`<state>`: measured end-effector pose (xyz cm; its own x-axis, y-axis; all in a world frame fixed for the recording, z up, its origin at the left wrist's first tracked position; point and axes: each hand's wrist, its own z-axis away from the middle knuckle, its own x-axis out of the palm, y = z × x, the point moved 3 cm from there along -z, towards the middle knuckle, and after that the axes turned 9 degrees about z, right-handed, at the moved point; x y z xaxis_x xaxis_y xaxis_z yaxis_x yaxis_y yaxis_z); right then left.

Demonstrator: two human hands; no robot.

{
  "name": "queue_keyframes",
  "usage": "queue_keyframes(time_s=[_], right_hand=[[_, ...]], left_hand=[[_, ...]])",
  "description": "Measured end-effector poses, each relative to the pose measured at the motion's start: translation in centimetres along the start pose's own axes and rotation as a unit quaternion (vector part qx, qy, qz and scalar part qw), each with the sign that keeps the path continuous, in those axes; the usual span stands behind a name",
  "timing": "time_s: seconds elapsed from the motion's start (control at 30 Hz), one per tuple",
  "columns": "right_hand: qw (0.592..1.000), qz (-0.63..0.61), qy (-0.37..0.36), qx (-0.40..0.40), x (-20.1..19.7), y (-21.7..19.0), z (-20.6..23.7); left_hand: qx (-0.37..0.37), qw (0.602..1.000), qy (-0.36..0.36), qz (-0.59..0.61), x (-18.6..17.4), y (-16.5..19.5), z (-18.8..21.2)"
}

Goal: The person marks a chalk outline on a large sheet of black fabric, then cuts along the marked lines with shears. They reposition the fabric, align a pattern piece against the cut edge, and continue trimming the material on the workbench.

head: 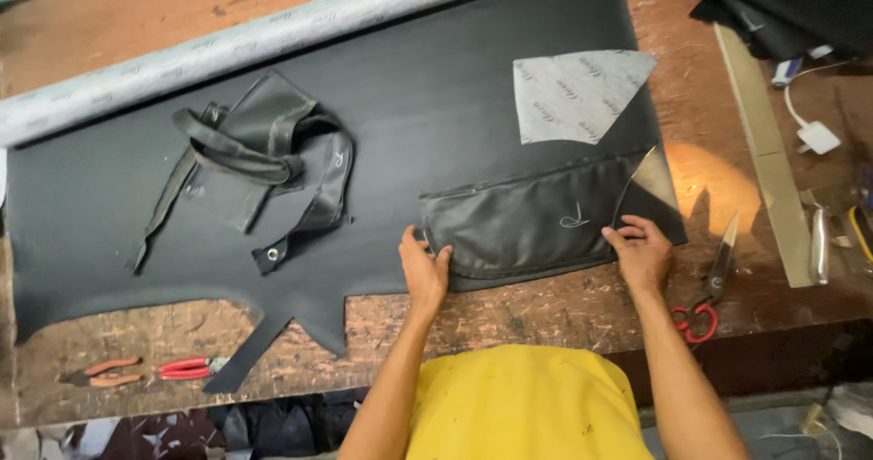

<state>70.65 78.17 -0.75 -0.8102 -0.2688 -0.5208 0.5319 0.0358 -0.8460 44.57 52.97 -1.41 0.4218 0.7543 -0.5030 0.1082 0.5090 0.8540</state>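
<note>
Broadly, a worn wooden workbench (164,15) fills the frame, scarred and stained. Over most of it lies a large sheet of black leather-like material (436,87), smooth and matte, its lower edge cut into irregular notches at lower left. Along its upper edge runs a pale grey roll (227,51) of backing material, printed with a repeated mark.

At centre left sits a tangle of black straps and panels (259,165), with a metal eyelet at its lower end. At centre right lies a black pouch panel (527,224), curved at the bottom, slightly creased and glossy, with a zip line along its top and a chalk mark near the middle. Its lower edge meets the sheet's edge. Above it rests a grey, fan-shaped pattern piece (573,92).

The left hand (425,274) presses flat on the panel's left end, fingers spread, gripping nothing. The right hand (641,253) pinches the panel's right corner between finger and thumb.

No container with visible contents is in view.

Red-handled scissors (709,287) lie at right, just beside the right hand. Red-handled pliers (189,366) and orange-handled pliers (102,372) lie at lower left. A white charger (816,136) sits at upper right.
</note>
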Motion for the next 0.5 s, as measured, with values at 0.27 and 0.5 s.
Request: queue_keyframes(time_s=[0.27, 0.5], right_hand=[[1.0, 0.017, -0.006, 0.01, -0.42, -0.38, 0.1], [1.0, 0.029, -0.006, 0.009, -0.05, -0.43, 0.35]], left_hand=[[-0.076, 0.995, 0.024, 0.059, -0.04, -1.34, -0.9], [-0.098, 0.99, 0.042, 0.091, -0.43, -1.12, -0.87]])
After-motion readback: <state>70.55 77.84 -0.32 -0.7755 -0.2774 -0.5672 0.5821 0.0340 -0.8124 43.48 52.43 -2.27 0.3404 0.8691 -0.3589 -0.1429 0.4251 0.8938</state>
